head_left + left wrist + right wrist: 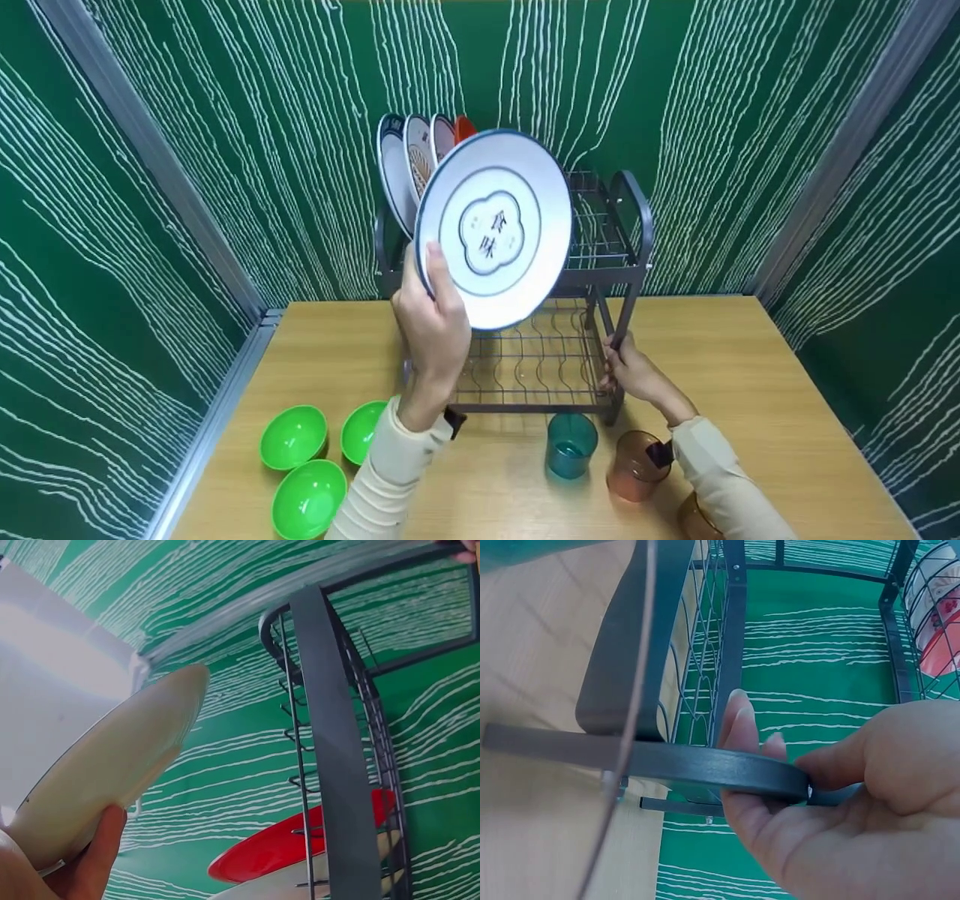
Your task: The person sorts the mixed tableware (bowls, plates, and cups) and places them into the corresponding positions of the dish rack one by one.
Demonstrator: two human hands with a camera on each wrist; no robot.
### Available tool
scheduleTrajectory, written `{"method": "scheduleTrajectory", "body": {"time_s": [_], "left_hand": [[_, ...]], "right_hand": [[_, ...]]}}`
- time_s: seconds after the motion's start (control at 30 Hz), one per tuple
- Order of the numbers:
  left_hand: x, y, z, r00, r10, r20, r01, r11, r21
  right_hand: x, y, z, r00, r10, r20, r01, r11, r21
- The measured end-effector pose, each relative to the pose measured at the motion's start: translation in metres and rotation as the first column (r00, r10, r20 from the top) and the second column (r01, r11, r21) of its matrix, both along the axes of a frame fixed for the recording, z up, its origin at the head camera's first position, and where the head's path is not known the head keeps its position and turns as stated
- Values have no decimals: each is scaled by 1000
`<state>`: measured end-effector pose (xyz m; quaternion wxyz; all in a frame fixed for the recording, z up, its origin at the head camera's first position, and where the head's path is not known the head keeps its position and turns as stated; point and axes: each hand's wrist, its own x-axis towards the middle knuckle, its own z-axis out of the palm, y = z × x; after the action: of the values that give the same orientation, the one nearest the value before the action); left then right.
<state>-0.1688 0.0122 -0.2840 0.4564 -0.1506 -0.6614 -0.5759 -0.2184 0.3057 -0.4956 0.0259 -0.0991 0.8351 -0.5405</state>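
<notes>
My left hand (433, 326) holds a white plate (493, 231) by its lower left edge, thumb on the front. The plate has a blue rim and dark characters inside a flower outline; it is raised tilted before the upper tier of a dark metal dish rack (525, 409). Its pale underside shows in the left wrist view, fingers behind it. Lower down, my right hand (636, 369) grips the rack's right front post, fingers curled round the bar (727, 769) in the right wrist view. Several plates (395, 169) and a red dish (464, 128) stand on edge in the upper tier's left part.
Three green bowls (294, 437) sit on the wooden table (337, 337) at the front left. Before the rack's right side stand a teal glass (571, 446), a reddish-brown glass (636, 469) and an amber glass (697, 519) partly behind my right sleeve. Green patterned walls surround the table.
</notes>
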Motion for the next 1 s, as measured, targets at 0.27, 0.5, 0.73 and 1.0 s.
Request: {"method": "scheduleTrajectory", "body": {"time_s": [0.27, 0.5, 0.73, 1.0], "left_hand": [[-22, 8, 14, 998, -7, -59, 5, 999, -47], [-34, 12, 17, 994, 9, -107, -19, 995, -94], [-51, 21, 27, 984, 64, -165, -88, 985, -148], [-73, 36, 35, 967, 177, -185, -217, 950, -224]], "right_hand": [[0, 0, -2, 1000, -5, 12, 5, 1000, -2], [1, -1, -1, 1000, -9, 19, 9, 1000, 6], [2, -1, 1, 1000, -6, 12, 6, 1000, 12], [7, -6, 9, 1000, -13, 1, 13, 1000, 16]]}}
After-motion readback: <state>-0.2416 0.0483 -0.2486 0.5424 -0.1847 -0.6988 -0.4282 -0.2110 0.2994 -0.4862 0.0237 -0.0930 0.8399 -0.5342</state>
